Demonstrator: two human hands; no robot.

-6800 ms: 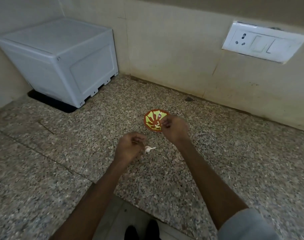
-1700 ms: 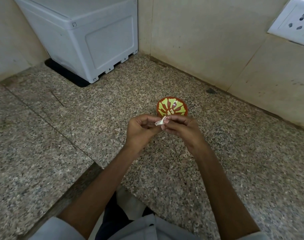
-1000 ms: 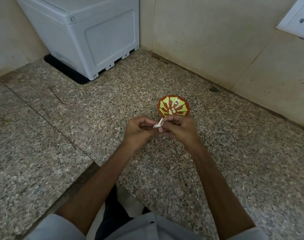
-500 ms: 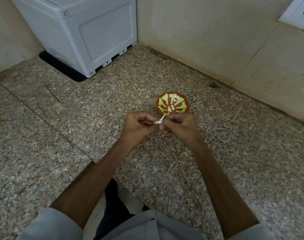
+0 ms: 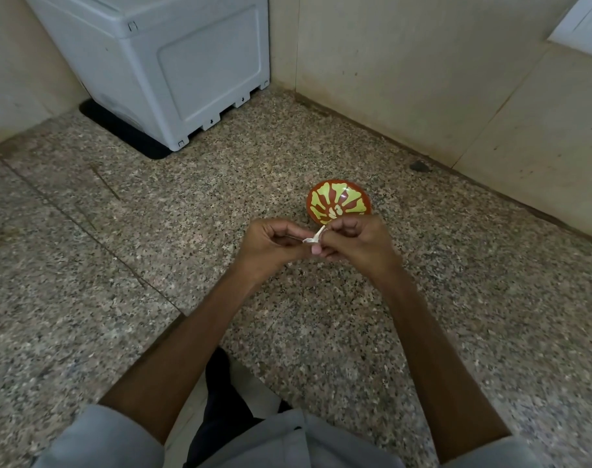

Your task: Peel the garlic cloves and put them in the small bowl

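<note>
Speckled brown-and-grey granite forms the counter (image 5: 119, 265), which runs into a corner of plain beige walls (image 5: 406, 79). A seam crosses the stone on the left. At the far left a pale grey plastic box (image 5: 186, 69) stands on a black mat (image 5: 119, 133), and the edge of a white switch plate (image 5: 588, 25) shows at the top right. A dark chip (image 5: 419, 166) lies at the foot of the right wall.

Both hands are brought together above the counter, just on the near side of the small bowl (image 5: 353, 201). The left hand (image 5: 271, 244) and right hand (image 5: 358, 241) each pinch the garlic clove (image 5: 313, 238) between thumb and curled fingers. What shows of it is a white papery strip slanting from lower left to upper right, its far end pointing toward the bowl. The clove's body is mostly hidden by the fingers. The red bowl, patterned yellow-green, sits upright with pale peeled cloves (image 5: 336, 211) at its centre.
</note>
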